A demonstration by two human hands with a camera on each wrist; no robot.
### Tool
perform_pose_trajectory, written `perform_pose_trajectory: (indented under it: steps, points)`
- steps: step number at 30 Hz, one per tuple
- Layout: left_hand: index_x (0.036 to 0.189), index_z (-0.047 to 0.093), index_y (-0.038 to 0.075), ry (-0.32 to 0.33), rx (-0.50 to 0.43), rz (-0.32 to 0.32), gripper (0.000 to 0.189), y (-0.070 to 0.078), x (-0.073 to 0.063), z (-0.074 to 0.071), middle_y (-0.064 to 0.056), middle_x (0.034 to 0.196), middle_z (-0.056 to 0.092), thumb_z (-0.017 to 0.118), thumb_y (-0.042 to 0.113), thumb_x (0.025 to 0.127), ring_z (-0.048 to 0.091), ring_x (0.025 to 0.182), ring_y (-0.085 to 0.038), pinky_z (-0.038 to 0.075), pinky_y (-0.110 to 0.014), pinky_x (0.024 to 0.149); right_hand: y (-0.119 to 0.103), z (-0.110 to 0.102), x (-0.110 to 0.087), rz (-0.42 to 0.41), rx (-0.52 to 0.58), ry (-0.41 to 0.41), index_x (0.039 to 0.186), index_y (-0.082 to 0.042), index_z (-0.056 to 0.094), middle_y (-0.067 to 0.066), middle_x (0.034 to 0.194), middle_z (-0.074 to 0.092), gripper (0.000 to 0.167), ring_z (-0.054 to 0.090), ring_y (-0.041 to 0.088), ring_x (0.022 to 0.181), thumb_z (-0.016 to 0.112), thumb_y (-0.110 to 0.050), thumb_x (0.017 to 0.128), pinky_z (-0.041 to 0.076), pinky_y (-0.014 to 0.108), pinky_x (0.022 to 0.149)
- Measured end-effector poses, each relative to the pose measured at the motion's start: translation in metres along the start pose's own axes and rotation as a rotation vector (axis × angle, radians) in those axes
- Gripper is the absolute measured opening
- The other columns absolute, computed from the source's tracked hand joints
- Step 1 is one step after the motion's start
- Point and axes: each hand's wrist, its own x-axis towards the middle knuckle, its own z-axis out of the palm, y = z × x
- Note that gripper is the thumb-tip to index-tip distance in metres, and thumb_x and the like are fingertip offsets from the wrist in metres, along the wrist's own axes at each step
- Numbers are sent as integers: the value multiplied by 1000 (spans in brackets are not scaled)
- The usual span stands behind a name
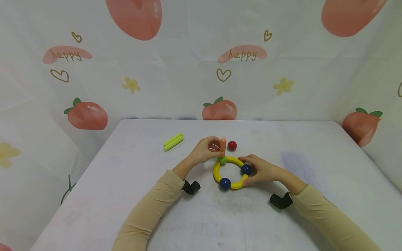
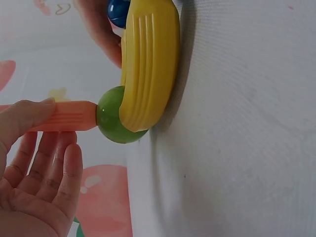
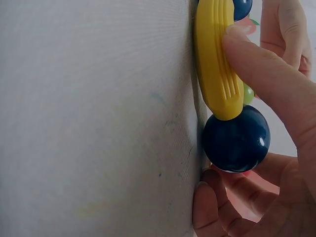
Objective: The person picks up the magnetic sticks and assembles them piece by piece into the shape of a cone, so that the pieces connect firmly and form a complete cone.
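A ring of curved yellow rods [image 1: 216, 172] joined by balls lies on the table. Two of its balls are dark blue [image 1: 225, 183] and one is green [image 1: 222, 160]. An orange rod [image 1: 223, 146] stands upright on the green ball, touching it. My left hand [image 1: 207, 150] pinches this rod between thumb and fingers. At the ring's right side, my right hand [image 1: 263, 169] grips it around the other blue ball [image 3: 237, 139], with the thumb on a yellow rod [image 3: 217, 59]. The far fingers of the right hand are partly hidden behind that ball.
Just behind the ring sits a red ball [image 1: 232, 145]. Two yellow-green rods [image 1: 173, 142] lie side by side at the back left of the white table [image 1: 119, 181]. A printed cloth [image 1: 188, 69] hangs behind the table. Black wrist mounts [image 1: 281, 201] stick out below both wrists.
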Motion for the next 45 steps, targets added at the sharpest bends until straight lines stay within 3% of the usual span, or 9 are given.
perform_pose_trajectory:
  steps: [12,17,28,40,45]
  points:
    - [111,57,1,1,-4,30,36,0,-2,0,-17,109,62,72,9,80,63,95,-23,53,-28,86,1,1,-1,-24,24,2,138,1,38,18,123,48,82,45,20,100,78,-33,74,45,20,78]
    - [112,57,1,-1,-5,26,37,0,-2,0,-17,110,62,73,9,79,63,96,-23,53,-28,87,1,-3,-5,-54,48,-27,134,-2,43,18,125,48,70,47,21,99,75,-28,78,48,22,81]
    - [111,57,1,0,-8,10,35,0,-2,-1,-17,110,62,72,8,80,63,95,-23,53,-28,88,3,-12,-7,-78,25,-59,124,-1,52,17,115,57,50,57,23,96,71,-22,82,54,33,82]
    - [110,58,0,25,22,31,32,-14,-4,-13,-17,108,63,70,7,81,64,97,-26,53,-30,86,0,-13,-8,-65,14,-53,115,-5,57,10,101,62,41,58,13,85,72,-24,81,52,22,75]
    - [112,59,-1,43,41,10,33,-20,-7,-22,-17,108,63,70,8,82,64,99,-26,53,-31,87,-1,-10,-9,-65,25,-46,111,-7,56,8,95,61,38,56,10,79,72,-25,81,50,21,71]
